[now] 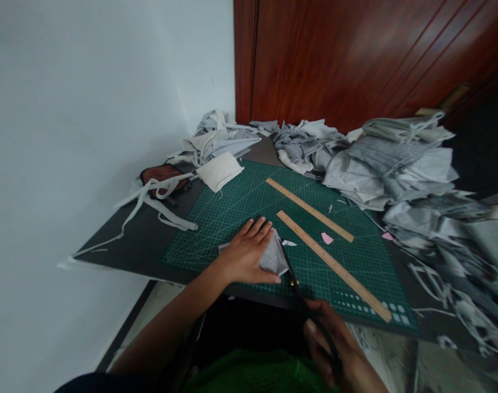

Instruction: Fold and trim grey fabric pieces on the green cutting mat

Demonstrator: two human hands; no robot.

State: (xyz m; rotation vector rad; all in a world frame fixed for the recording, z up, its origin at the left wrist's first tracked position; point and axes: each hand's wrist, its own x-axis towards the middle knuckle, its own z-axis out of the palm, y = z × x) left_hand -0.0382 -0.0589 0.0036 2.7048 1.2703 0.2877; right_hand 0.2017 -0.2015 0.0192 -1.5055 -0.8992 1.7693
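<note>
A person's left hand lies flat with fingers spread, grasping nothing, and presses a small grey cloth onto a green cutting mat. Between four and five o'clock from it, the right hand grips black scissors by the handles, the blades pointing toward eleven o'clock beside the cloth's three-o'clock edge. One wooden ruler lies at two o'clock, another at three, a pink scrap between them. A cream square rests at eleven o'clock; heaped grey fabric stands at two, farther out.
</note>
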